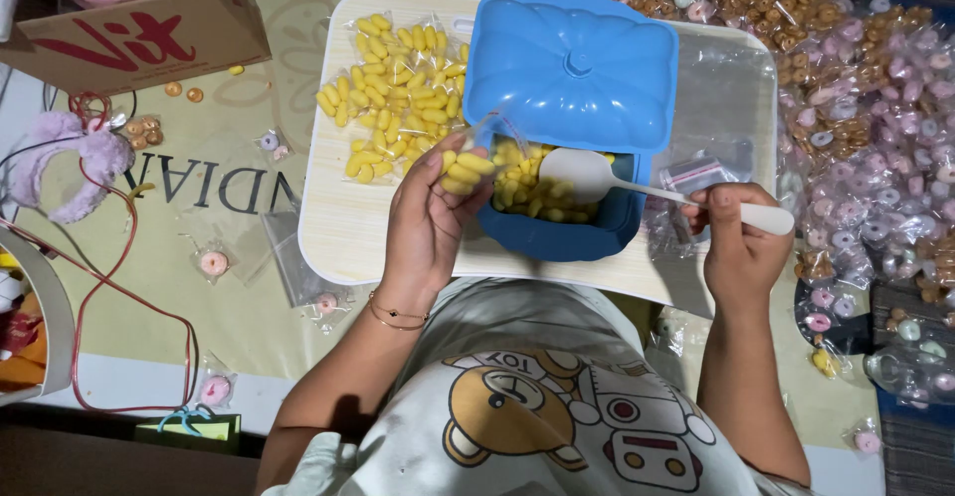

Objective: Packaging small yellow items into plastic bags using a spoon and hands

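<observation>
Holding a small clear bag (476,154) of yellow candies open over the blue box (557,222), the left hand (430,219) pinches it with closed fingers so the mouth faces the white spoon (597,176); the right hand (741,242) grips the spoon handle, its bowl resting above the candies inside the box, on the pale tray (338,227)

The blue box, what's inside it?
The blue box holds yellow candies, with the bowl of a white spoon resting on them. Its blue lid covers the back part, so whatever lies under there is hidden.
</observation>
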